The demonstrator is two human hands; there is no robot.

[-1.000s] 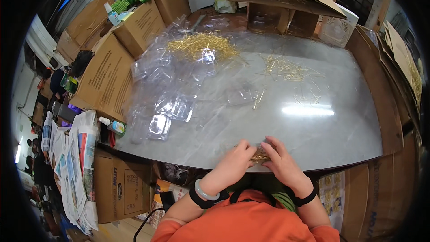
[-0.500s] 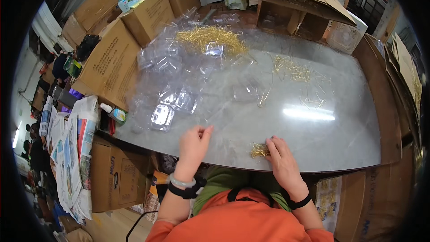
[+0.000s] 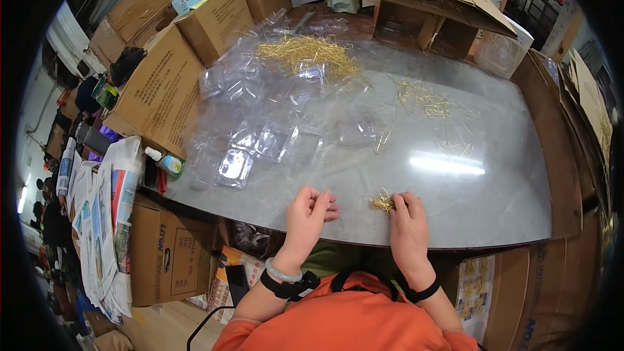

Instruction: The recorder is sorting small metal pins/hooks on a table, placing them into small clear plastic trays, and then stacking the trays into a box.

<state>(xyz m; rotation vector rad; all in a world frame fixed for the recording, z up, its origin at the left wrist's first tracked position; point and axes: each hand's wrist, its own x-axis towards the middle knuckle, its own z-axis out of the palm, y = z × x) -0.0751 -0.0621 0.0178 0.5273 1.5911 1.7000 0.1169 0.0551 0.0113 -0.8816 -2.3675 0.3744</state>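
1. One small gold wire bundle [image 3: 380,201] lies near the front edge of the table, just left of the right hand's fingertips; its strands are too tangled to count.
2. The right hand [image 3: 409,224] has its thumb and fingers closed on the bundle's right end, which they partly hide.
3. The left hand [image 3: 307,216] is apart from the bundle, fingers loosely curled; whether they hold something thin, I cannot tell.
4. Between the hands runs a stretch of grey tabletop [image 3: 354,179], giving both room to move sideways. The curved front edge passes just below the hands.
5. Farther out are three gatherings of gold wire: one large pile [image 3: 305,55] at the back left, one loose scatter [image 3: 424,101] right of it, and one smaller group [image 3: 457,145] nearer. Their pieces overlap too much for a sure count.
6. Clear plastic trays [image 3: 235,168] crowd the left half, overlapping beyond counting; one tray [image 3: 356,132] sits nearer the middle.
7. One long light reflection crosses the tabletop's right side, where grey surface reaches a cardboard wall [image 3: 552,149].
8. One bottle [image 3: 173,166] stands at the left edge, beside one large cardboard box [image 3: 156,91].
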